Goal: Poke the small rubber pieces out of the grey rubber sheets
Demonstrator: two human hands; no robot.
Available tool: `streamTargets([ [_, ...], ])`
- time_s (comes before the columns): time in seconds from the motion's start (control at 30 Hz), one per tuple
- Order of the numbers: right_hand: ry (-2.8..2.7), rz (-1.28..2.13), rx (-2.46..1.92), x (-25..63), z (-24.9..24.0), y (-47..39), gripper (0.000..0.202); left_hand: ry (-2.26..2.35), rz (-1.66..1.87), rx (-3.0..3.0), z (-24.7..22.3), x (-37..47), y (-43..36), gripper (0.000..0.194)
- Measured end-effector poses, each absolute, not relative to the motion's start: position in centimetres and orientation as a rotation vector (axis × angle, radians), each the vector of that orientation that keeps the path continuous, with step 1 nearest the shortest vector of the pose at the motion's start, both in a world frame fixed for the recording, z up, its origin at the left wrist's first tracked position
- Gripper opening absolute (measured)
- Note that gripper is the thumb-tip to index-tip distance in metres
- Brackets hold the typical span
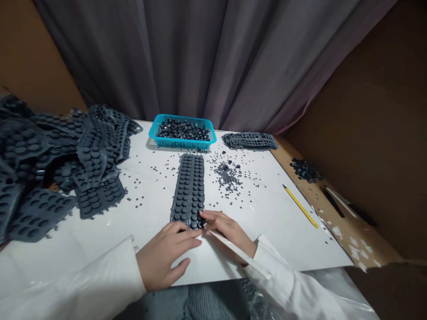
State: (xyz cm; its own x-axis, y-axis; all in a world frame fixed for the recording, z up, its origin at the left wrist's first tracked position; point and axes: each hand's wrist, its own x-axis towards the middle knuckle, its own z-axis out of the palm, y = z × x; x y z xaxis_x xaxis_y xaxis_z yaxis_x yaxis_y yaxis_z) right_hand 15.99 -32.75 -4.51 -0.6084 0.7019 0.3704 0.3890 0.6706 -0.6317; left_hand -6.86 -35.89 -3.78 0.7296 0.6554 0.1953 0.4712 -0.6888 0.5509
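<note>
A dark grey moulded rubber sheet with rows of round raised knobs lies lengthwise on the white tabletop. Across its near end rests my left hand, fingers stretched out and thumb apart. My right hand is closed round a long, thin white tool, which slants back over the wrist. The tool's tip is by the sheet's near right corner, and its exact kind is not clear. The right fingertips touch the knobs at that corner. Small dark round discs lie scattered to the right of the sheet.
A blue basket of small black parts stands at the back. Knobbed sheets are heaped on the left. A stack of perforated sheets lies back right, with a yellow pencil and a dark pile near the right edge.
</note>
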Motion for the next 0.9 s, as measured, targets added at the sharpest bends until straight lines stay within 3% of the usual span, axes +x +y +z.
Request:
streamTargets([
  [0.37,-2.584,-0.060,-0.680,16.0,-4.6,-32.1,0.011,0.863,0.516,2.473,-3.8,-6.8,-36.0,0.045],
  [0.53,-2.310,0.182,-0.969,16.3,-3.5,-30.6,0.017,0.867,0.522,2.470,-3.9,-6.9,-35.9,0.044],
  [0.7,-2.227,0.663,-0.863,15.9,-4.0,-31.7,0.011,0.868,0.537,2.454,-4.0,-6.9,-35.9,0.043],
  [0.9,-2.218,0.716,-0.800,15.9,-4.9,-32.6,0.006,0.852,0.510,2.440,-3.8,-6.9,-35.9,0.044],
])
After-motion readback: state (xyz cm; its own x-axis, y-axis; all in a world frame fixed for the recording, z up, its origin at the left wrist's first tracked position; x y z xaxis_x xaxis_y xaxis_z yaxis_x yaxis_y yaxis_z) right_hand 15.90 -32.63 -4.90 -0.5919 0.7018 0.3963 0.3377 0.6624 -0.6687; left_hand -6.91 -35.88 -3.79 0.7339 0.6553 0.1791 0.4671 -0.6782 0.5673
